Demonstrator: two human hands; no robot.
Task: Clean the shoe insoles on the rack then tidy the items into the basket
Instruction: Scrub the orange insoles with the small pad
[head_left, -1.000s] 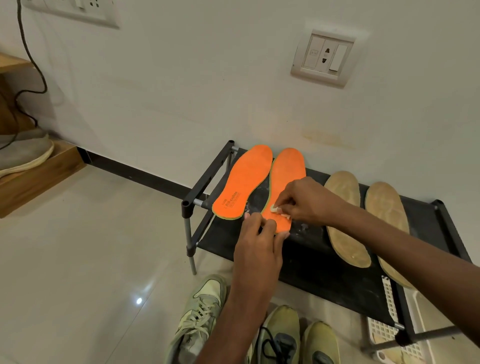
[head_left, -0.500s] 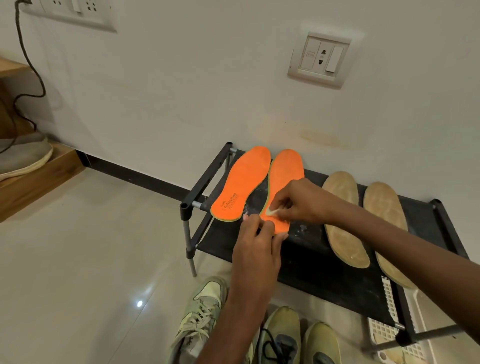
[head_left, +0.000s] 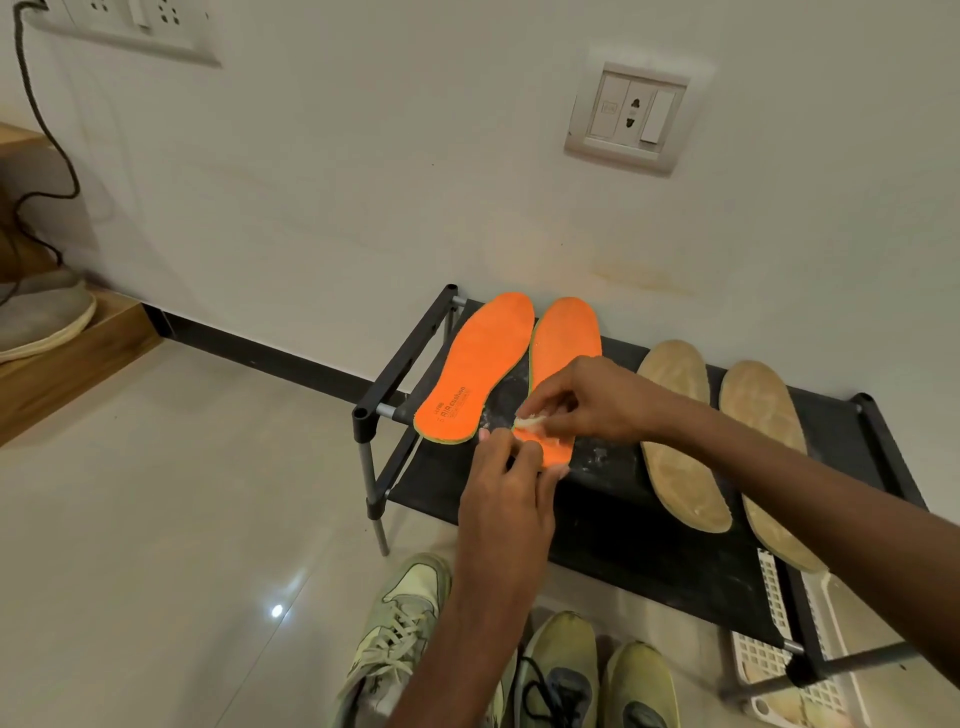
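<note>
Two orange insoles lay side by side on a black rack (head_left: 675, 545) against a white wall. The left orange insole (head_left: 478, 374) bore printed wording near its heel that read roughly "AIR cushion"; smaller print beneath it was too fine to read. The right orange insole (head_left: 563, 338) was the one under the hands. The right hand (head_left: 587, 400) pinched a small pale wad, possibly a wipe (head_left: 530, 420), between curled fingertips, pressed onto that insole's heel end. The left hand (head_left: 506, 493) rested its fingertips on the heel's near edge. Two tan insoles (head_left: 675, 431) (head_left: 763, 447) lay further right on the rack. A white lattice basket (head_left: 774, 665) sat below the rack's right end. Three yellow-green sneakers (head_left: 400, 634) stood on the floor.
</note>
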